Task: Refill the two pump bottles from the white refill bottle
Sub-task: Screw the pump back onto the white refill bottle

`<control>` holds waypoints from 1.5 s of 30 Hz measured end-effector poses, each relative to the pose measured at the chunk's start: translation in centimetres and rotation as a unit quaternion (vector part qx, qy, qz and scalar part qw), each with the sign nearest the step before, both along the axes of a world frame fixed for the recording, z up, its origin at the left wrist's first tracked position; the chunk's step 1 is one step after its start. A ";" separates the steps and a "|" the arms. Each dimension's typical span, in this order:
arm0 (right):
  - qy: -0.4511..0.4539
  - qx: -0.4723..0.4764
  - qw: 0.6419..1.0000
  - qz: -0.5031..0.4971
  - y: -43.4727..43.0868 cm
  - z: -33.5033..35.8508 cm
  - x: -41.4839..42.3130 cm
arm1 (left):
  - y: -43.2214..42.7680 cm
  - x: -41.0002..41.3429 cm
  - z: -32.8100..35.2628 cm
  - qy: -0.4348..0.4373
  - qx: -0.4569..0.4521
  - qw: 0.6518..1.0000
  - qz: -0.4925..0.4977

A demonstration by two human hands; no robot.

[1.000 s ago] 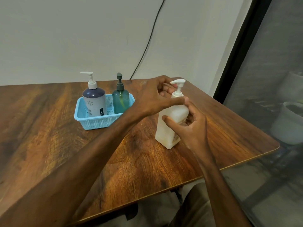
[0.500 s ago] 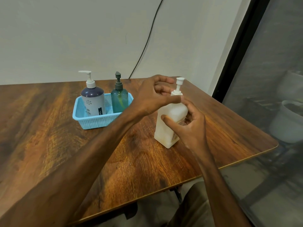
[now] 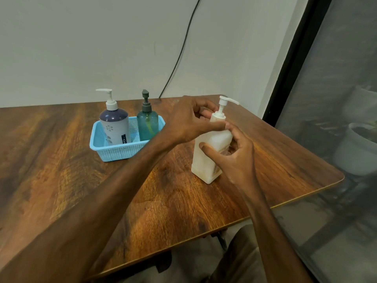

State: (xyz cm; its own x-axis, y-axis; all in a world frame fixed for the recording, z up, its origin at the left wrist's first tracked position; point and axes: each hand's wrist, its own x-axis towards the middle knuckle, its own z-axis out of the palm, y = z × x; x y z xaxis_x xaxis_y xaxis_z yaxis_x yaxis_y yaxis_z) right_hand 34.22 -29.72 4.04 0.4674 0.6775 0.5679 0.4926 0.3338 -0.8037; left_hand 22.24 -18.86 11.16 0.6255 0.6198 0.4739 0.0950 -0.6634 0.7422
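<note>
The white refill bottle (image 3: pixel 206 158) stands upright on the wooden table (image 3: pixel 142 201), right of centre, with a white pump head on top. My left hand (image 3: pixel 189 121) reaches across and pinches the bottle's neck collar just under the pump. My right hand (image 3: pixel 236 158) wraps the bottle's body from the right side. Two pump bottles stand in a light blue basket (image 3: pixel 114 152) at the back: a grey and dark purple bottle (image 3: pixel 116 127) with a white pump, and a teal bottle (image 3: pixel 148 123) with a dark grey pump.
The table's right edge and rounded front corner (image 3: pixel 338 178) lie close to the refill bottle. A black cable (image 3: pixel 179 54) runs down the wall behind. White pots (image 3: pixel 355 150) sit on the floor beyond a dark-framed screen at right.
The pump head on the white bottle has turned, its nozzle swinging from left to right, and stands higher. My left hand's fingers shifted around the collar; my right hand kept its grip.
</note>
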 end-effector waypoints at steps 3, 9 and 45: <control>-0.002 0.002 1.000 0.008 -0.1 0.2 -0.1 | 0.4 -0.4 0.3 0.015 -0.025 0.999 -0.021; -0.002 -0.006 1.000 0.010 0.0 0.0 0.1 | 0.0 -0.1 -0.3 0.042 -0.031 0.997 -0.051; -0.003 -0.017 1.000 -0.014 -0.2 -0.3 -0.1 | -0.8 0.5 -0.8 0.001 -0.006 1.000 0.021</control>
